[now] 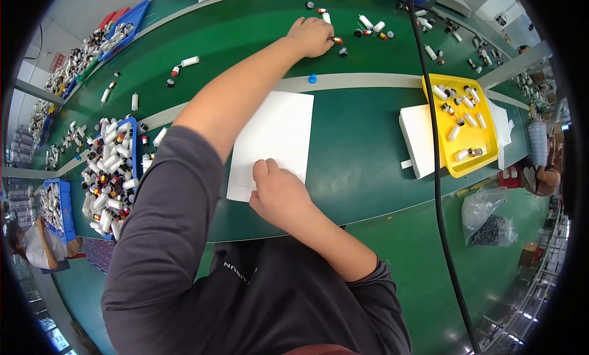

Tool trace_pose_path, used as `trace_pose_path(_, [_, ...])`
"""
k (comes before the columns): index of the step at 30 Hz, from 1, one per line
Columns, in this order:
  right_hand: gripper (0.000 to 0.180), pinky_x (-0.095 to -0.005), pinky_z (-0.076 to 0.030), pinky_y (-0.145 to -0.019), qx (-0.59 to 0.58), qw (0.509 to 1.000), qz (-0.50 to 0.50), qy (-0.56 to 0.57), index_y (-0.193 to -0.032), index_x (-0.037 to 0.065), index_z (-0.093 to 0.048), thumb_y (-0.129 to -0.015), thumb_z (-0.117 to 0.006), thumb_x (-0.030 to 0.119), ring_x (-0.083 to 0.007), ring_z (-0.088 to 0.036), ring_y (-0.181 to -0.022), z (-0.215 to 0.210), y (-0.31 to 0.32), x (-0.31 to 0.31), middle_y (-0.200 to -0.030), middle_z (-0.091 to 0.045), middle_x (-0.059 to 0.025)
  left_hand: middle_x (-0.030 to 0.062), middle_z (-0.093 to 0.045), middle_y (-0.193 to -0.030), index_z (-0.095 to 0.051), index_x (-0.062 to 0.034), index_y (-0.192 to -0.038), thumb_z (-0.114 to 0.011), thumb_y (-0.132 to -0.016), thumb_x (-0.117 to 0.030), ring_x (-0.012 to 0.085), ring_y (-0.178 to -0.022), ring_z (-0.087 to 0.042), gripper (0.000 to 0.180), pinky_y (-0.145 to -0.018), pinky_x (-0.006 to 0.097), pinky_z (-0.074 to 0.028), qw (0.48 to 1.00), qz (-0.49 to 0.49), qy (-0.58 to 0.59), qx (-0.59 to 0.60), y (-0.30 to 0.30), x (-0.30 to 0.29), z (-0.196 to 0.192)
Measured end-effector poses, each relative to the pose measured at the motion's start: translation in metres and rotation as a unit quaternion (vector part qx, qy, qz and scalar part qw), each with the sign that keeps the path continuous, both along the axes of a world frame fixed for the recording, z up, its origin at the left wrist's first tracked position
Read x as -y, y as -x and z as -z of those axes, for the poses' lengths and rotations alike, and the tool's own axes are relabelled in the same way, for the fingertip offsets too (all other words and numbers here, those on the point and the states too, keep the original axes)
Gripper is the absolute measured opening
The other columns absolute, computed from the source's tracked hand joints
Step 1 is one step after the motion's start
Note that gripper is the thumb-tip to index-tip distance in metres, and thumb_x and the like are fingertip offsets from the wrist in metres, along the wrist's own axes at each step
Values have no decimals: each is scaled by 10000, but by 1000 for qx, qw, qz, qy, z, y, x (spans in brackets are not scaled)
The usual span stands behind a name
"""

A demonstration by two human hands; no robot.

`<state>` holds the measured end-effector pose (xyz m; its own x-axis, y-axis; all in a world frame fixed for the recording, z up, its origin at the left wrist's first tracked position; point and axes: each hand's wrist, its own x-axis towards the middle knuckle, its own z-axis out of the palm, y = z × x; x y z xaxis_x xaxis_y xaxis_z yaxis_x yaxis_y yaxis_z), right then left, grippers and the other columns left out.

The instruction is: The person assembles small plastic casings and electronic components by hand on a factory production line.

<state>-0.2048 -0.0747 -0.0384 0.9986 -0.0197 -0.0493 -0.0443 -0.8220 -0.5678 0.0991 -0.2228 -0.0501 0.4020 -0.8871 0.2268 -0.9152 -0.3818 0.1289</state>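
My left hand reaches across the green conveyor belt with its fingers curled down. At its thumb side a small red, gold and black part pokes out. A white cylinder lies against the far side of this hand, and a dark cap rests just to the right. My right hand is closed and lies on a white sheet on the green bench. Its fingertips are tucked under, so I cannot see whether it holds anything. What the left fingers close around is mostly hidden too.
A heaped blue bin of white cylinders stands at left. At right are a yellow tray with several cylinders and a white box. A black cable hangs in front. More parts lie along the belt.
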Motion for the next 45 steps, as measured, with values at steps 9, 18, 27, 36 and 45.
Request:
trace_pose_path(9, [199, -405, -546, -654, 108, 993, -27, -39, -932, 28, -565, -815, -708, 104, -309, -651, -733, 10, 1, 17, -876, -585, -145, 112, -637, -1077, -539, 10, -1200, -591, -998, -213, 146, -758, -647, 305, -708, 293, -564, 718, -120, 305, -615, 72, -146, -69])
trace_pose_path(18, [181, -433, -528, -628, 69, 996, -44, -29, -920, 19, -537, -844, -672, 113, -352, -638, -710, -4, -6, 15, -860, -601, -157, 182, -644, -1180, -537, 36, -1344, -425, -909, 23, 212, -1037, -667, 449, -1009, 342, -546, 582, 89, 331, -737, 78, -245, -62])
trace_pose_path(27, [115, -448, -527, -606, 29, 996, -59, -54, -949, 6, -511, -940, -571, 104, -375, -641, -657, -9, -8, 17, -808, -620, -174, 93, -662, -1162, -632, -28, -1281, -650, -989, -227, 149, -1025, -664, 353, -896, 296, -541, 804, -3, 290, -520, 84, -246, -46])
trace_pose_path(36, [174, -369, -532, -523, 83, 990, -40, 111, -998, 18, -471, -930, -607, 102, -294, -649, -566, 2, -13, 9, -714, -621, -116, 216, -601, -1257, -463, -75, -1326, -371, -1077, -445, 387, -1163, -638, 456, -1037, 484, -517, 544, 4, 353, -761, 113, -223, -51])
trace_pose_path(45, [519, -283, -498, -816, 348, 917, 125, -150, -1234, 4, -444, -833, -773, 26, -130, -612, -854, -32, -62, 37, -886, -631, -54, 219, -529, -1386, -442, -71, -1350, -275, -1090, -432, 314, -1193, -595, 475, -951, 427, -514, 360, 49, 407, -838, 121, -218, -41])
